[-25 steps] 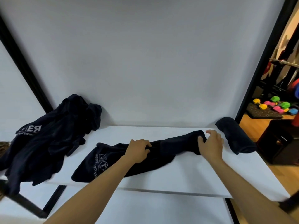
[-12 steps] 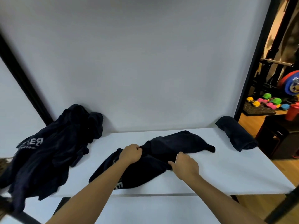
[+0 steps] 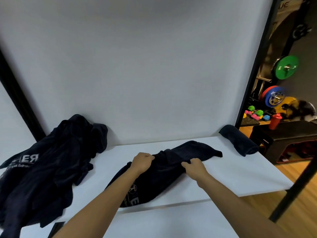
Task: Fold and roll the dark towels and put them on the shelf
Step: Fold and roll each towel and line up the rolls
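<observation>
Two hands on one dark towel (image 3: 173, 162) mid-shelf, left hand (image 3: 142, 162) and right hand (image 3: 194, 167) each gripping bunched cloth, one rolled towel (image 3: 239, 142) at right end of white shelf (image 3: 240, 172), one heap of dark towels (image 3: 48, 160) at left, number in heap unclear

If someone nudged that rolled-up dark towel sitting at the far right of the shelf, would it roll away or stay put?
The rolled towel is a cylinder, so a sideways push would probably set it rolling. It lies near the white shelf's right edge, so it might drop off. Being soft cloth, it looks likely to sag or loosen if lifted by one end.
</observation>
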The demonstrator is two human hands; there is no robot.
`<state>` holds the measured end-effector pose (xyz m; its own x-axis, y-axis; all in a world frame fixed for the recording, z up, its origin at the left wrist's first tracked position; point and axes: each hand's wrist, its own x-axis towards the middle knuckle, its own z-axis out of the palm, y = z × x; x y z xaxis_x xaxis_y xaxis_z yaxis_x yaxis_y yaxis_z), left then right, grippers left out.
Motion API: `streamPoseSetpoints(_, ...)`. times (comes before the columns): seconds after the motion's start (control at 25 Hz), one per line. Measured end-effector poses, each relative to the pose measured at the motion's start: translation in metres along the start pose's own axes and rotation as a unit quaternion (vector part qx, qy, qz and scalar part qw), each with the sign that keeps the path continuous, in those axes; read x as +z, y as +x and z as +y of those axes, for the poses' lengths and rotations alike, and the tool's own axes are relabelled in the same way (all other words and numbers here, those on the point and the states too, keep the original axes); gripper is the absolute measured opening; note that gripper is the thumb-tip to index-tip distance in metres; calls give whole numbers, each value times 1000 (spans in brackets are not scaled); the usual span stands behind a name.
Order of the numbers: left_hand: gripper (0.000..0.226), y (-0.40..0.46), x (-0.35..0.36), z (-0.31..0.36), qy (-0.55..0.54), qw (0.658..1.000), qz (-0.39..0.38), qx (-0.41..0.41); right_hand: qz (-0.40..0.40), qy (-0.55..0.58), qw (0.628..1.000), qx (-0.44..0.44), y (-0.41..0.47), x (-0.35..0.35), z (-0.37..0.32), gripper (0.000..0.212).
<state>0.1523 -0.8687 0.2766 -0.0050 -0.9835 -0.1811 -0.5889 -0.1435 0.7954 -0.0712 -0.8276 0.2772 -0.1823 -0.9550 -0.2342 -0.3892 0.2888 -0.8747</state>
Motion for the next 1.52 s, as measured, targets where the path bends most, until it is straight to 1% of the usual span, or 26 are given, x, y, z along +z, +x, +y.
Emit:
streamPoseSetpoints(0.12, 28, -3, -30, 32, -125, 991, 41, 39, 49, 95, 994, -29, 0, -34, -39, 18)
streamPoseSetpoints(0.2, 29, -3, -56, 60, -172, 980, 80, 66, 94, 133, 984, -66, 5, -62, -73, 16)
streamPoseSetpoints(0.32, 29, 1, -95, 98, -274, 947, 141, 92, 154, 187, 963, -120, 5, -104, -115, 23)
streamPoseSetpoints(0.36, 30, 3, -105, 105, -321, 930, 154, 87, 162, 209, 956, -129, 2, -114, -122, 22)
streamPoseSetpoints(0.4, 32, 8, -112, 107, -357, 918, 157, 73, 164, 223, 952, -134, -3, -120, -121, 15)
streamPoseSetpoints(0.44, 36, 9, -113, 105, -370, 916, 150, 50, 164, 230, 950, -133, -10, -120, -118, 7)
streamPoseSetpoints(0.48, 39, 12, -111, 98, -366, 921, 136, 19, 163, 217, 955, -122, -18, -118, -111, 9)
streamPoseSetpoints(0.56, 45, 10, -95, 77, -327, 938, 93, -65, 153, 201, 962, -100, -27, -111, -90, 16)
streamPoseSetpoints(0.64, 48, 4, -79, 57, -294, 949, 48, -103, 98, 189, 973, -89, -25, -105, -65, 30)
streamPoseSetpoints(0.72, 39, -5, -70, 47, -262, 961, -9, -86, 36, 199, 977, -74, -19, -102, -46, 26)
streamPoseSetpoints(0.76, 36, -10, -67, 44, -241, 967, -54, -65, 13, 206, 976, -65, -17, -102, -39, 22)
streamPoseSetpoints(0.8, 37, -12, -64, 41, -222, 969, -99, -45, -6, 202, 978, -55, -13, -104, -34, 22)
streamPoseSetpoints(0.84, 46, -14, -62, 37, -195, 972, -130, -30, -25, 195, 979, -48, -9, -106, -30, 23)
streamPoseSetpoints(0.88, 61, -14, -60, 35, -154, 977, -145, -21, -42, 181, 982, -44, -4, -108, -27, 27)
streamPoseSetpoints(0.92, 73, -14, -58, 33, -90, 986, -142, -16, -58, 170, 983, -42, 3, -111, -23, 32)
streamPoseSetpoints(0.96, 77, -13, -57, 32, -10, 991, -133, -9, -69, 156, 984, -42, 9, -113, -21, 36)
streamPoseSetpoints(1.0, 71, -12, -56, 33, 65, 990, -123, -3, -76, 141, 986, -44, 16, -115, -19, 38)
streamPoseSetpoints(1.04, 60, -10, -56, 34, 126, 986, -105, 5, -80, 128, 987, -46, 21, -117, -19, 37)
streamPoseSetpoints(1.08, 45, -8, -55, 38, 157, 984, -84, 8, -84, 119, 988, -51, 28, -120, -20, 35)
streamPoseSetpoints(1.16, 26, 0, -59, 49, 169, 985, -33, 5, -81, 112, 988, -62, 43, -127, -28, 31)
streamPoseSetpoints(1.2, 22, 5, -63, 57, 161, 987, -31, 0, -72, 122, 987, -69, 52, -131, -35, 32)
streamPoseSetpoints(1.24, 20, 8, -69, 69, 155, 987, -52, -3, -63, 140, 985, -78, 63, -136, -43, 34)
streamPoseSetpoints(1.32, 22, 8, -86, 99, 159, 983, -94, 3, -42, 150, 981, -112, 80, -146, -67, 38)
streamPoseSetpoints(1.36, 28, 10, -98, 115, 177, 981, -80, 15, -24, 138, 980, -138, 85, -153, -82, 38)
streamPoseSetpoints(1.44, 36, 14, -121, 146, 198, 979, 18, 49, 22, 104, 972, -208, 90, -172, -116, 35)
streamPoseSetpoints(1.52, 30, 11, -142, 176, 159, 973, 142, 94, 89, 77, 953, -281, 85, -193, -150, 29)
